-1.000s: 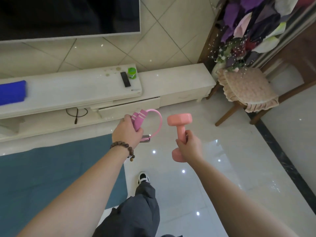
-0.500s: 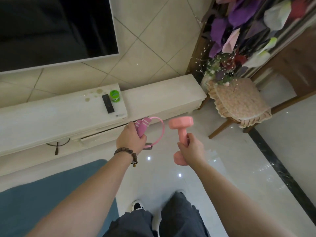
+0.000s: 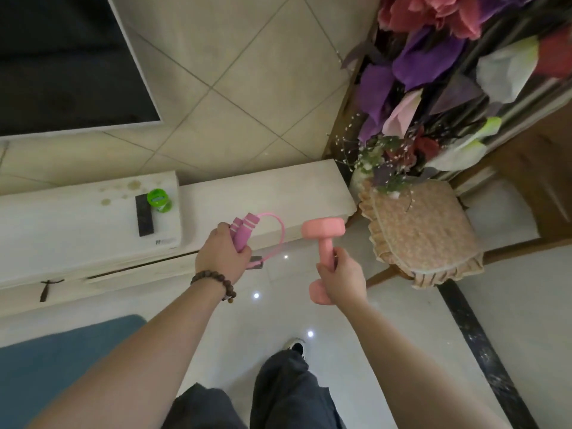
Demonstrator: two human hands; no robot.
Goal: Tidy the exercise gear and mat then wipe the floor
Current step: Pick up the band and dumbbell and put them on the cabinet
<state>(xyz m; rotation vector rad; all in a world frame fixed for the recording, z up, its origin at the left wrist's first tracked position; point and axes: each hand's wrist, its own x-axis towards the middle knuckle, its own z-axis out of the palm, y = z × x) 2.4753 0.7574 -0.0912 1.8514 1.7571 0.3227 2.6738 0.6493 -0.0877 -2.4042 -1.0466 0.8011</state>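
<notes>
Open floor (image 3: 387,351) lies between the mat (image 3: 62,360) and chair (image 3: 424,236). The left hand (image 3: 221,257) grips jump-rope handles (image 3: 241,232); the right hand (image 3: 342,281) holds the dumbbell (image 3: 323,239) upright.

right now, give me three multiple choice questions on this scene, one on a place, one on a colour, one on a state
1. Where does the green-lidded jar stand?
A. on the chair cushion
B. on the white TV cabinet, beside the remote
C. on the blue mat

2. What colour is the dumbbell?
A. pink
B. black
C. yellow

3. What is the left hand doing?
A. hanging free
B. pressing the floor
C. gripping the jump rope handles

Answers: 1 B, the jar sits on the cabinet top next to the remote. 2 A, both heads are pink. 3 C, the fingers curl round both handles.
</notes>
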